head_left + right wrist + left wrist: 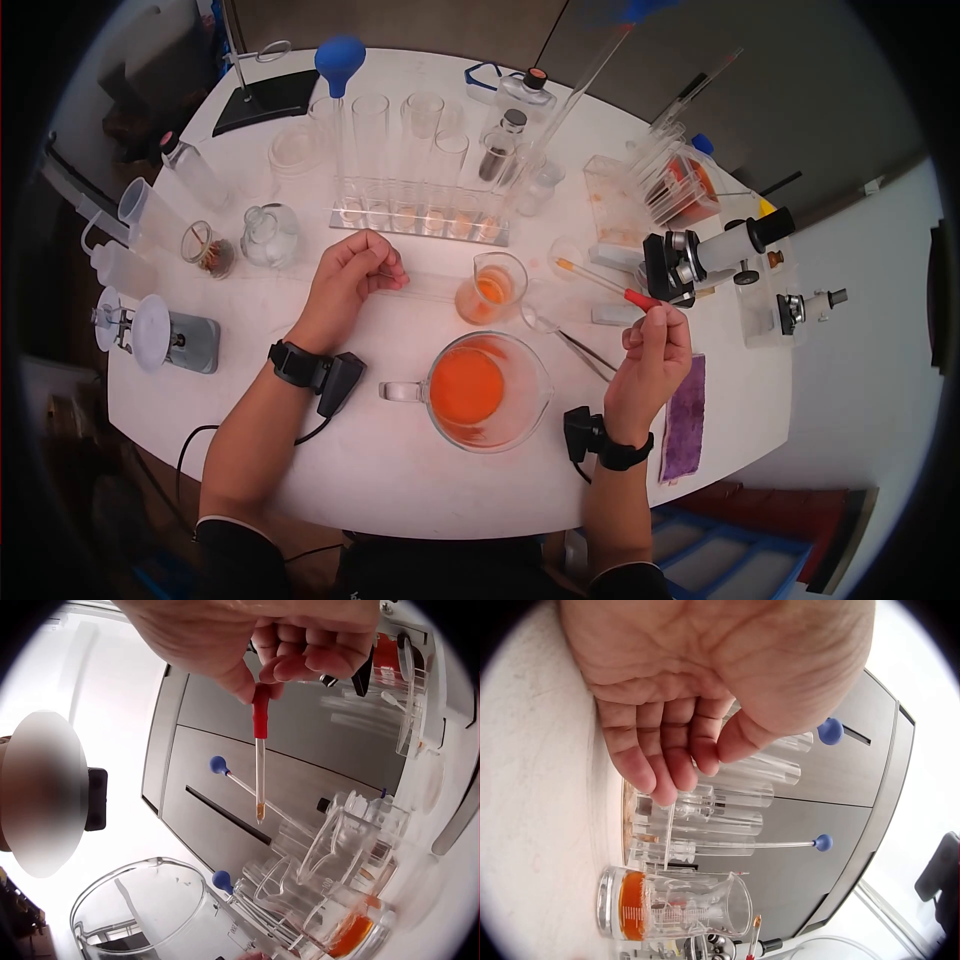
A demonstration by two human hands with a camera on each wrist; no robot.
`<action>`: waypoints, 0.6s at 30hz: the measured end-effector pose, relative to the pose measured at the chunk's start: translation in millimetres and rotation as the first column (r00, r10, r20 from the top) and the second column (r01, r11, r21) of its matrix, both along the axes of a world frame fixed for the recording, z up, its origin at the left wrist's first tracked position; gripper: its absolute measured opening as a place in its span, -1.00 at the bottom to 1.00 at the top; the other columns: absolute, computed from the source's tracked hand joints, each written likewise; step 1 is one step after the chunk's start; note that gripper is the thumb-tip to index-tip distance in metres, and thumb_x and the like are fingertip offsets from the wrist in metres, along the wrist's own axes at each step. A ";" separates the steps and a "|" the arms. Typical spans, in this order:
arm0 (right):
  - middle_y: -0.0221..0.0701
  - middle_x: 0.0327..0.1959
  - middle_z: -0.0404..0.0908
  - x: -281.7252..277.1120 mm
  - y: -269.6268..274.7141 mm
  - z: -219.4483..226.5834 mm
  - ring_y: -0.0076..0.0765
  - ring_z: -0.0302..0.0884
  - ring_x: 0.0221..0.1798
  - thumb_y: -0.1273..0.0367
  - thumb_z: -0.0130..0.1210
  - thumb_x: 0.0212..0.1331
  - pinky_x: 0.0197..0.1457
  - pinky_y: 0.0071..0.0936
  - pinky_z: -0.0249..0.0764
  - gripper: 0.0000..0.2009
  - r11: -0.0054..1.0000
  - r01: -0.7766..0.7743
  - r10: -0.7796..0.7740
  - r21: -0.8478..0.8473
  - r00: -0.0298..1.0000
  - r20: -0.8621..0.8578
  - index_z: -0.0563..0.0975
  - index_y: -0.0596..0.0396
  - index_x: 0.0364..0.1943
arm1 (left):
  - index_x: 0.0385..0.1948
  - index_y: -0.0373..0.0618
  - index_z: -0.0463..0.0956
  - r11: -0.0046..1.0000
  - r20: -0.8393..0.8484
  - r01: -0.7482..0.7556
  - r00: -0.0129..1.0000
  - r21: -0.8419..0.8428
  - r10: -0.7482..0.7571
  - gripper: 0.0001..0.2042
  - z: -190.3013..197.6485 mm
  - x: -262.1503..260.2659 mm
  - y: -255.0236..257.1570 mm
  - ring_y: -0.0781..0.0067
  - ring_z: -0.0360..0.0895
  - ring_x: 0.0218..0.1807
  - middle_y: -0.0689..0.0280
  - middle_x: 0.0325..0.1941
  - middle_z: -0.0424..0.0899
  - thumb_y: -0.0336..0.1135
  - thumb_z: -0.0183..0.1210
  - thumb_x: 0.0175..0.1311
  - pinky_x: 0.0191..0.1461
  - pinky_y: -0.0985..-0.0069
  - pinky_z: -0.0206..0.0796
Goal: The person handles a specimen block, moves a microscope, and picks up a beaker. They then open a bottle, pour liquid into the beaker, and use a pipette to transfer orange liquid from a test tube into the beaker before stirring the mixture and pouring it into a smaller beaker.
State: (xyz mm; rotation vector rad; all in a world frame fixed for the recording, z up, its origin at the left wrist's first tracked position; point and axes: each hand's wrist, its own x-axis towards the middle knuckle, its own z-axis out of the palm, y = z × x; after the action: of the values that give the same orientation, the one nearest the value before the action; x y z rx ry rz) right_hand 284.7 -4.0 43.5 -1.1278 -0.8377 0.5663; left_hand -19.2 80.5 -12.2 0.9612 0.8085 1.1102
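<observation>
My right hand [655,365] pinches the red bulb of a glass dropper [260,765], which points down in the right wrist view with a little amber liquid at its tip. In the head view the dropper [590,276] lies to the right of a small glass beaker [480,300] holding orange liquid. My left hand [350,275] hovers left of that beaker, in front of the test tube rack; its fingers [664,776] hang loosely curled, and nothing shows held in them. Nearer to me stands a large glass jug [520,395], with orange showing inside it.
Behind the hands stands a test tube rack [420,228] with tubes and a blue-bulbed pipette. Bottles and a balance [195,340] are on the left. Microscopes [720,250], a spoon [540,318] and a purple cloth [684,420] lie to the right.
</observation>
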 end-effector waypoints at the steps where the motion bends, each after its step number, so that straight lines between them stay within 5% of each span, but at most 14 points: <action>1: -0.54 -0.47 0.48 -0.5 -0.9 0.1 -0.69 0.24 -0.47 0.36 0.15 0.31 -0.36 -0.68 0.19 -0.85 1.000 0.009 -0.009 -0.002 1.000 0.023 0.53 0.18 -0.25 | -0.38 -0.13 0.40 1.000 -0.001 -0.001 1.000 0.006 0.001 -0.84 -0.3 -0.4 0.3 0.48 0.53 -0.24 0.31 -0.32 0.54 -0.30 -0.04 0.41 -0.07 0.52 0.39; 18: -0.38 -0.33 0.55 10.1 -9.5 7.2 -0.63 0.33 -0.40 0.41 0.13 0.29 -0.28 -0.63 0.27 -0.84 0.972 0.105 -0.150 0.208 0.965 0.215 0.47 0.21 -0.18 | -0.38 -0.11 0.39 1.000 -0.019 -0.006 1.000 0.026 0.007 -0.81 0.4 2.1 -0.5 0.52 0.50 -0.26 0.33 -0.34 0.52 -0.24 -0.01 0.42 -0.06 0.53 0.34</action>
State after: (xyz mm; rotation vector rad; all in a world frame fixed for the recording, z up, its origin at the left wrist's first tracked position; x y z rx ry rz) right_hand 294.8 -13.5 50.7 -1.0700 -0.9886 0.2414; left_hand -17.1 80.0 -11.9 0.9926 0.8146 1.1213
